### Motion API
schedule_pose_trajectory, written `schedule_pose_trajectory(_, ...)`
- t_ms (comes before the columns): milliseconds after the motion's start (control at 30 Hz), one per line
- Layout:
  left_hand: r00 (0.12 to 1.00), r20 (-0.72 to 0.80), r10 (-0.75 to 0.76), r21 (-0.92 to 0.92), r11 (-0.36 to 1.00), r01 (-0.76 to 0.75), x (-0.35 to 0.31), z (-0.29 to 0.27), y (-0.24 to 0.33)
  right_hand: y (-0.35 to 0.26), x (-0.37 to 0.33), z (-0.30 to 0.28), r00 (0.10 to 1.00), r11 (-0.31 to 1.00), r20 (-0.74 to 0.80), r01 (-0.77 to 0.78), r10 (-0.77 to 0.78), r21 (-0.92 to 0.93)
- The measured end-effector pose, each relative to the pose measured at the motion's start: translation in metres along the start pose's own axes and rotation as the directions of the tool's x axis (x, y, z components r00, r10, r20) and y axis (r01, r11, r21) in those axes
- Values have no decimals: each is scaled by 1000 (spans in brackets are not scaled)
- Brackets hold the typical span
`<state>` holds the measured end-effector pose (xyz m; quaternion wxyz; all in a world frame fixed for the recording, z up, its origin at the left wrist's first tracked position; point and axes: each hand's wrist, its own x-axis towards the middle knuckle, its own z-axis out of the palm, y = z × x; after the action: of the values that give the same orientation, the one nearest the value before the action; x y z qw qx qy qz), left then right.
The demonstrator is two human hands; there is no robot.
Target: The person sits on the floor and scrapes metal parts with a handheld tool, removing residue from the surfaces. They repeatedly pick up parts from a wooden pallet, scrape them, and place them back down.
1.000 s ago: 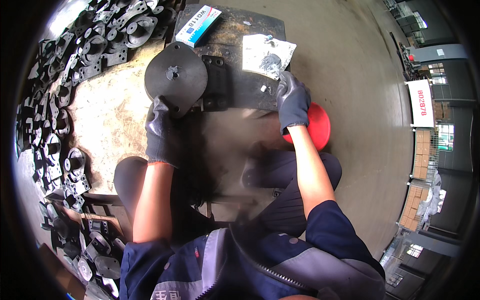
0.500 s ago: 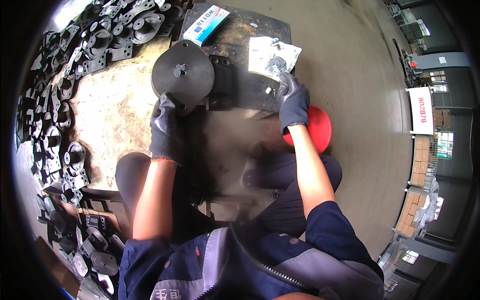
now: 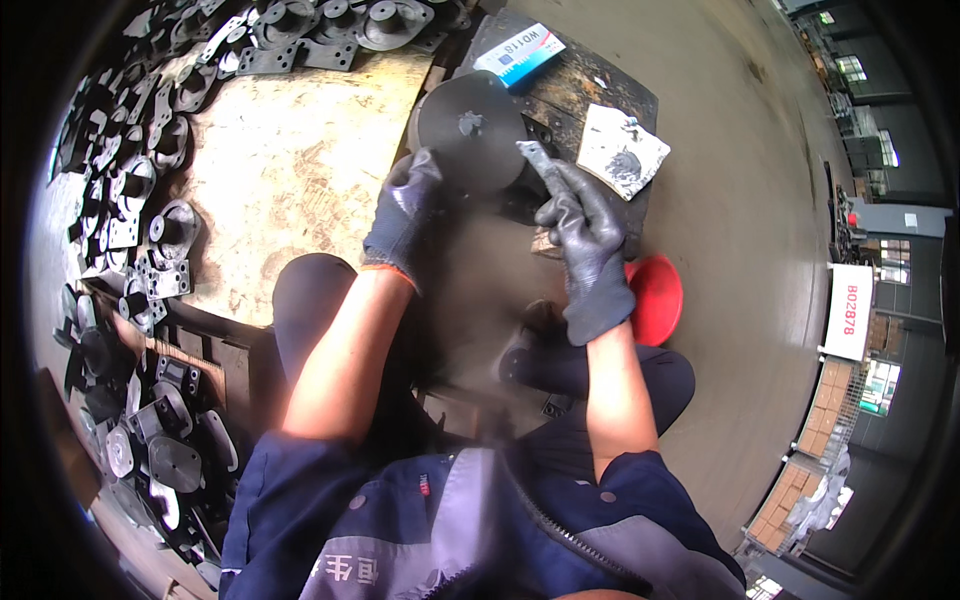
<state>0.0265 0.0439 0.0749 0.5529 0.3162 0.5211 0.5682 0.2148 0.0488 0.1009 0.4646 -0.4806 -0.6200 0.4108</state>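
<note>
My left hand [image 3: 405, 205], in a dark glove, is closed on the near left edge of a dark round metal plate [image 3: 465, 160]. A rough grey dab of paste [image 3: 471, 123] sits at the plate's middle. Between the fingers of my gloved right hand [image 3: 588, 240] is a small flat grey stick [image 3: 535, 155], its tip close to the plate's right edge; whether they touch I cannot tell. Beyond that hand lies a white sheet [image 3: 605, 130] with a dark grey smear of paste [image 3: 625, 163]. The plate's underside is hidden.
A white and blue box [image 3: 520, 55] rests on the dark, worn bench [image 3: 570, 95]. Many black metal brackets [image 3: 285, 25] crowd the far and left edges of the pale board [image 3: 290, 160]. Beside my right knee is a red round stool or bowl-like thing [image 3: 657, 300].
My right hand has come away from the paste on the white sheet, over to the plate's right side, with the stick now visible. The whole view has shifted; my left hand stays on the plate.
</note>
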Motion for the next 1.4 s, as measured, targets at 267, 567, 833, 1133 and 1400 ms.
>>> schedule_pose_trajectory(267,962,-71,-264,-188,951,247,-9,4,30,-4,9,44,984,956,-69,143,-166,-257)
schedule_pose_trajectory(567,982,-65,-175,-190,969,161,-3,0,12,3,20,48,897,766,-73,328,-437,-553)
schedule_pose_trajectory(833,972,-54,-228,-146,965,218,-7,1,24,1,14,47,943,702,4,250,-332,-667)
schedule_pose_trajectory(1133,980,-43,-196,-152,970,188,-7,4,19,18,5,49,989,995,-145,6,-21,-103)
schedule_pose_trajectory(1400,963,-47,-266,-281,929,242,-5,1,16,8,9,57,942,896,-90,273,-323,-350)
